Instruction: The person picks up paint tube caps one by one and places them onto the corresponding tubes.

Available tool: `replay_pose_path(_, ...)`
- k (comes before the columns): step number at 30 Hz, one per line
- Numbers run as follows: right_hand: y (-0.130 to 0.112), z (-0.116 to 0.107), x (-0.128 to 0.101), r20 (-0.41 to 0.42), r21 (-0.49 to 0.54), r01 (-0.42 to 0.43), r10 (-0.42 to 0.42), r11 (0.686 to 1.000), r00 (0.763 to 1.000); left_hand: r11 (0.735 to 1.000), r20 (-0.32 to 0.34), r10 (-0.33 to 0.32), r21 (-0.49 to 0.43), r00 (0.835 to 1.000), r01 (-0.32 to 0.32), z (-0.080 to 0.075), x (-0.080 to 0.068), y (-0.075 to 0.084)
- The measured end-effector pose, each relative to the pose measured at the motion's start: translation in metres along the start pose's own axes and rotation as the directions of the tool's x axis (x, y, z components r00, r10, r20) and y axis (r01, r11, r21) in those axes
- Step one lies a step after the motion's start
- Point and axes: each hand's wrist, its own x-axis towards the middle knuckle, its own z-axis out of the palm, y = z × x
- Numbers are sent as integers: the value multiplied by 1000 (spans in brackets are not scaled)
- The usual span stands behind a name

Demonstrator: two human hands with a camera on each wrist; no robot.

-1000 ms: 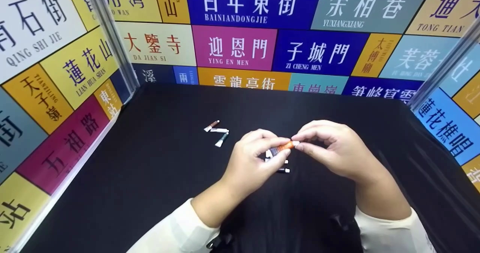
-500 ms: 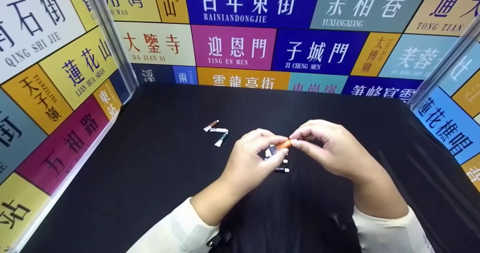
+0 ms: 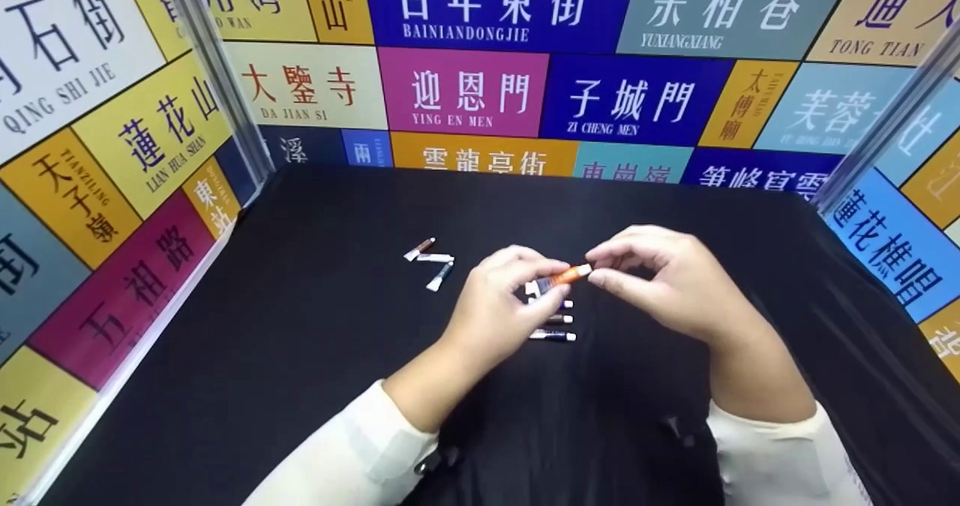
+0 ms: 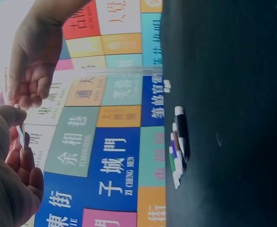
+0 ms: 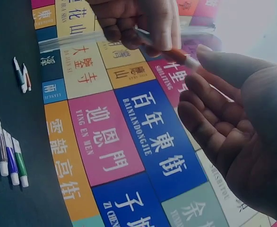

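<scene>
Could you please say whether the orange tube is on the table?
It is off: in the right wrist view, the left hand pinches the orange tube above the table.

Black cloth-covered worktop [image 3: 300, 326], mid to bottom of frame, creased at right. Coloured sign panels behind and both sides, Chinese characters plus Latin lettering: blue BAINIANDONGJIE sign [image 3: 499, 7] top centre, pink YING EN MEN sign [image 3: 461, 94] under it, yellow LIAN HUA SHAN sign [image 3: 154, 135] upper left. Shiny left post [image 3: 225, 86] upper left, right post [image 3: 885, 124] upper right. Pale strip [image 3: 107, 392] lower left.
</scene>
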Motion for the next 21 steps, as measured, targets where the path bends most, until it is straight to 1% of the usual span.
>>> replay_pose_path(3, 10, -6, 0, -44, 16, -82, 83, 997, 996, 999, 29, -30, 17, 999, 29, 5, 6, -10)
replay_pose_path(5, 17, -10, -1, -75, 13, -133, 134, 991, 988, 998, 47, -48, 35, 998, 47, 8, 9, -16)
replay_pose_path(8, 31, -15, -1, -118, -4, -214, 212, 977, 970, 996, 77, -74, 55, 994, 70, 12, 15, -26)
replay_pose_path(10, 40, -18, -1, -143, -16, -274, 269, 962, 953, 993, 105, -99, 71, 990, 92, 16, 20, -32)
replay_pose_path(13, 55, -22, -3, -166, -28, -352, 343, 935, 924, 987, 153, -145, 86, 978, 133, 21, 26, -43)
replay_pose_path(16, 70, -26, -5, -172, -33, -417, 406, 908, 898, 979, 201, -187, 115, 962, 166, 27, 32, -54)
replay_pose_path(21, 93, -31, -9, -168, -30, -486, 475, 873, 864, 966, 255, -238, 160, 937, 201, 34, 42, -70)
